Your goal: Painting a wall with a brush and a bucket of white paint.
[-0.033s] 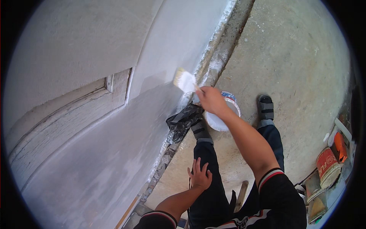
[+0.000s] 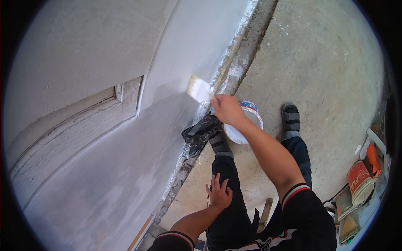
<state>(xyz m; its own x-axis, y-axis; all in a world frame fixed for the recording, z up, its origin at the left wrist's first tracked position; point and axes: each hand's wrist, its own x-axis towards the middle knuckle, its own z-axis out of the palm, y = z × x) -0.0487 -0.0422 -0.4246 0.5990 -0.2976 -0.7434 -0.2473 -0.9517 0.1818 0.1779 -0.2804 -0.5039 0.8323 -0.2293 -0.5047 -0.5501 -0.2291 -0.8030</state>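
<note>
My right hand (image 2: 228, 109) is closed round the handle of a wide paintbrush (image 2: 199, 89), whose pale bristles are loaded with white paint. The bristle end is at the lower part of the wall (image 2: 138, 154), by the border between a whiter stretch and a greyer one; whether it touches cannot be made out. Below my right forearm stands a paint bucket (image 2: 256, 119) with white paint inside, partly covered by the arm. My left hand (image 2: 220, 195) rests on my left thigh, fingers spread, holding nothing.
A crumpled black plastic bag (image 2: 202, 131) lies at the wall's foot beside my left sandal (image 2: 218, 143). A rough ledge (image 2: 247, 54) runs along the wall above the concrete floor (image 2: 322, 62). Far right are a red tin (image 2: 360, 178), an orange object (image 2: 373, 160) and other clutter.
My right hand and the paintbrush have shifted slightly left, along the wall. My left hand stays on my thigh.
</note>
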